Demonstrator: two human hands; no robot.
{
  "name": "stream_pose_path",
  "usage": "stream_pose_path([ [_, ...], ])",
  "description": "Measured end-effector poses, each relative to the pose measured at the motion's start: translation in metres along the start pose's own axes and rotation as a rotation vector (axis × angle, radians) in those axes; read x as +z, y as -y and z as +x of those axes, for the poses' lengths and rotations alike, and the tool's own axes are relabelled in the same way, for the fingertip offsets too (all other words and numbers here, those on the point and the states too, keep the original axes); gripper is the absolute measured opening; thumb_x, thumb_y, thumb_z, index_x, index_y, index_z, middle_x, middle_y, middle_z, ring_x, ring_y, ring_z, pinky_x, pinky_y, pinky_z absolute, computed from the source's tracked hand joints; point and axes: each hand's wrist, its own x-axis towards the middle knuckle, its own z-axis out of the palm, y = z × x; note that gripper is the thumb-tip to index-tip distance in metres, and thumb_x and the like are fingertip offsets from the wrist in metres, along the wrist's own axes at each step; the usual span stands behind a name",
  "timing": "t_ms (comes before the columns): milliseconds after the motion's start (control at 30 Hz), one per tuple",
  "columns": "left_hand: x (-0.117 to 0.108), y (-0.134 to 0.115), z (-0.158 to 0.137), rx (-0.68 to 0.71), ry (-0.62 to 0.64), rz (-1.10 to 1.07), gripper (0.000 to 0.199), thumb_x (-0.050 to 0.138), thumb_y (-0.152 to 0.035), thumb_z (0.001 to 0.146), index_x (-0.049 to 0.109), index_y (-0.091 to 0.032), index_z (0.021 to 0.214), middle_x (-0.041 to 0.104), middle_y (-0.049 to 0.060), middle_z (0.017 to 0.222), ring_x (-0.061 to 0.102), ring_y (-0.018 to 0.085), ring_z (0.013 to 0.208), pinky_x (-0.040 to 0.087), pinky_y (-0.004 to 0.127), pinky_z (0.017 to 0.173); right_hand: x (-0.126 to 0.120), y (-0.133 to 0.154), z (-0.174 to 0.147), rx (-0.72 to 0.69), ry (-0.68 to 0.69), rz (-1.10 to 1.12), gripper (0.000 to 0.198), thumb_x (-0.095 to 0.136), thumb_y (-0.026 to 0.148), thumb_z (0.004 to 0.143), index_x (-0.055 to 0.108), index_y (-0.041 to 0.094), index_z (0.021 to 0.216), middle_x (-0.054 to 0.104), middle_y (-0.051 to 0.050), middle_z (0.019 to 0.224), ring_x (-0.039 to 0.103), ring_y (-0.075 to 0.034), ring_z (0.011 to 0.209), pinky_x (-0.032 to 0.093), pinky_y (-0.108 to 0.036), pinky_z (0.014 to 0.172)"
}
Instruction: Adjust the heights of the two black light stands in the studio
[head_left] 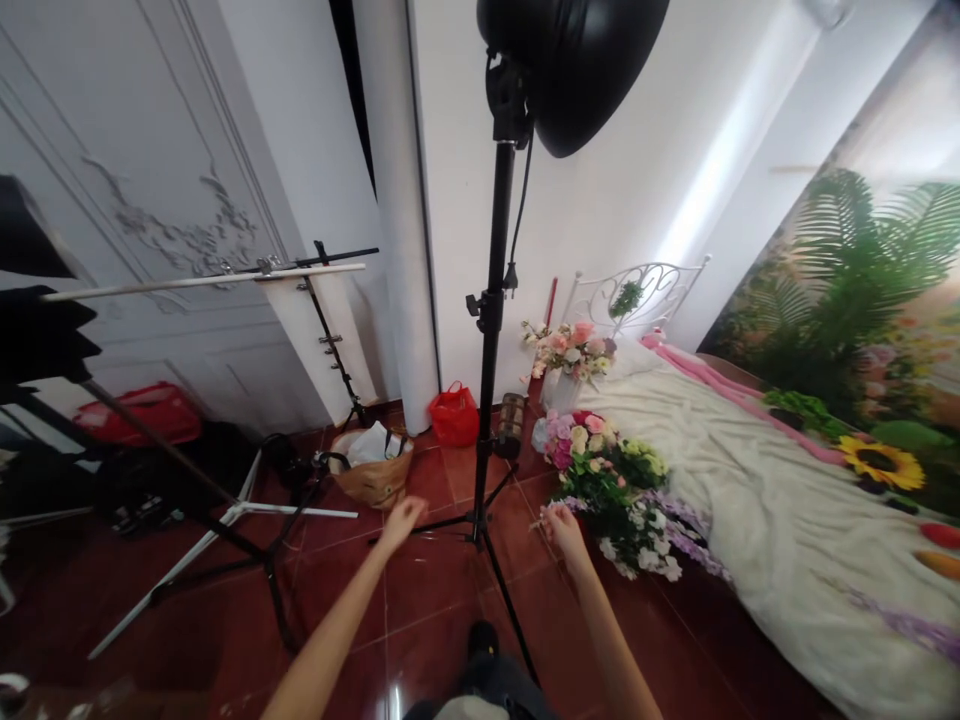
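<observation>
The light stand (490, 370) is upright on the floor (420, 600); left hand (405, 521) near its left, right hand (561, 525) near its right, fingers curled, anything held I cannot tell; apparently a reaching step; gripping it would need wider fingers.

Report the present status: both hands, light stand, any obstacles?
Left hand, right hand: off the light stand, anything held unclear. Stand upright between them. Flowers near right hand.
</observation>
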Motion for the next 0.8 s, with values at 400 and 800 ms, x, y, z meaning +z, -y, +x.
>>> stream_pose_path([
  [400,0.013,-0.290,0.203,0.695,-0.048,-0.339,0.041,0.070,-0.042,0.065,0.060,-0.016,0.095,0.065,0.008,0.098,0.061,0.016,0.087,0.048,0.030,0.078,0.074,0.089,0.173,-0.233,0.401,-0.847,0.026,0.056,0.021,0.075,0.060,0.017,0.100,0.067,-0.003,0.078,0.059,-0.010,0.062,0.047,-0.019,0.057],
  [800,0.021,-0.307,0.214,0.618,0.007,-0.464,0.035,0.065,-0.048,0.069,0.060,-0.015,0.077,0.057,-0.001,0.058,0.053,0.008,0.050,0.047,0.022,0.054,0.119,0.110,0.240,-0.172,0.747,-1.499,0.038,0.079,0.019,0.048,0.070,0.017,0.085,0.070,-0.001,0.069,0.064,-0.019,0.070,0.047,-0.021,0.061],
])
